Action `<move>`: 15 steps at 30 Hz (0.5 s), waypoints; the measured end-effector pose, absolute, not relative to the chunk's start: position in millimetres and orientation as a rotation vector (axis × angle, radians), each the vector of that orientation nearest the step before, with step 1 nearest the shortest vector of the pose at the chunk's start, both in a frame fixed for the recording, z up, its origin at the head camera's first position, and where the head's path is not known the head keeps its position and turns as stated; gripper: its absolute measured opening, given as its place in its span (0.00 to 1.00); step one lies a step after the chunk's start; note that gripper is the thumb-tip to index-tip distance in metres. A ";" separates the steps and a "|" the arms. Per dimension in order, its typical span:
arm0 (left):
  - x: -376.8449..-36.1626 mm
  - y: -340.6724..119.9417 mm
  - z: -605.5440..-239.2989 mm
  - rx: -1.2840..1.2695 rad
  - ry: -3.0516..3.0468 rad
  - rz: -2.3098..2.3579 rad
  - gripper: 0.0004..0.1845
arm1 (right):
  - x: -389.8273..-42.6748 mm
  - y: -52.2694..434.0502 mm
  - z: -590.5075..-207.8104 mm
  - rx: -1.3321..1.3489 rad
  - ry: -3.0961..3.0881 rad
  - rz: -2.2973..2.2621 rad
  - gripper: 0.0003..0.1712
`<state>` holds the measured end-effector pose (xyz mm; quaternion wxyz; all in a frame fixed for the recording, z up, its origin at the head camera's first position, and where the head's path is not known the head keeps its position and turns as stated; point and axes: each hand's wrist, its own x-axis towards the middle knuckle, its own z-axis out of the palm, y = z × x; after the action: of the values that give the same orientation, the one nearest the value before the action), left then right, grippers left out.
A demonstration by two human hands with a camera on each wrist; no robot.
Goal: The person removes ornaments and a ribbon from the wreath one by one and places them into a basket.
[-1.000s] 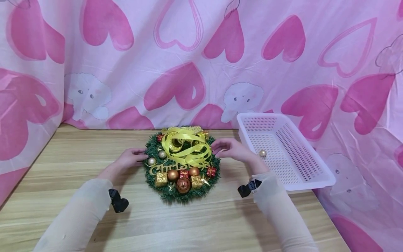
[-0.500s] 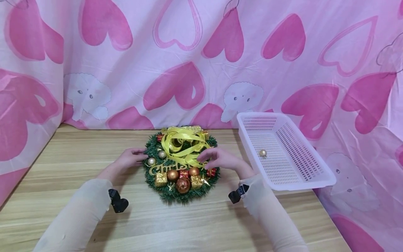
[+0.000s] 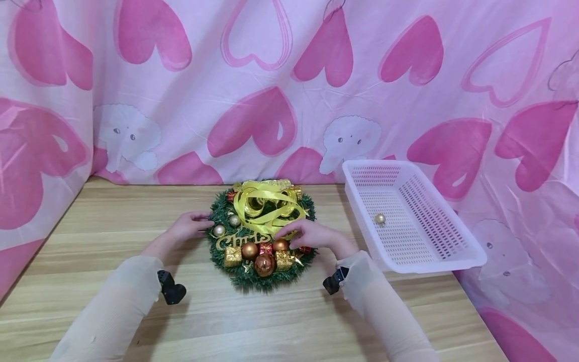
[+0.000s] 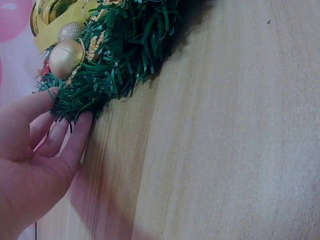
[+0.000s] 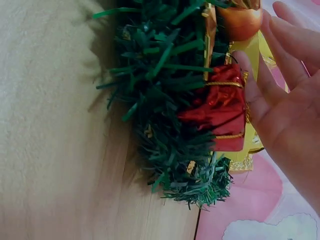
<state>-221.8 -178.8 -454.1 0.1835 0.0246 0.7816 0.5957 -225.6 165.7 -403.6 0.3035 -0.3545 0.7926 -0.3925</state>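
A round green Christmas wreath [image 3: 218,255] lies on the table, with gold lettering [image 3: 244,240], baubles, small gift boxes and a yellow ribbon [image 3: 271,194] looped over gold bells. At its left edge, the fingertips of my left hand [image 3: 189,226] touch the greenery; in the left wrist view they meet it below a pale gold bauble [image 4: 66,59]. My right hand [image 3: 312,235] reaches over the wreath's right side, fingers spread and overlapping the ribbon. The right wrist view has it beside an orange bauble [image 5: 242,22] and a red gift box [image 5: 225,110]. Its fingertips are partly hidden there.
A white plastic basket [image 3: 457,236] with perforated walls stands at the right edge of the table [image 3: 253,332]. One small gold bauble [image 3: 380,218] lies inside it. Pink heart-patterned cloth [image 3: 190,110] hangs behind the table and along both sides.
My right hand has moved left and toward the front, from the wreath's right edge to over the ribbon and lettering. The left hand stays at the left edge.
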 end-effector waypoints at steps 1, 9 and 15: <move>-222.2 -179.0 -454.4 0.064 2.200 1.683 0.30 | -225.5 164.9 -404.0 -0.945 2.108 -1.025 0.26; -222.8 -178.6 -454.3 0.045 2.210 1.666 0.30 | -224.5 157.6 -405.9 -0.985 2.196 -0.885 0.29; -220.3 -177.1 -451.2 0.034 2.233 1.616 0.29 | -223.3 153.6 -407.8 -1.040 2.275 -0.797 0.30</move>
<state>-220.3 -177.1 -451.2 0.1915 0.0123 0.7950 0.5754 -223.3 153.6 -407.8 0.2553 -0.3829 0.8379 -0.2936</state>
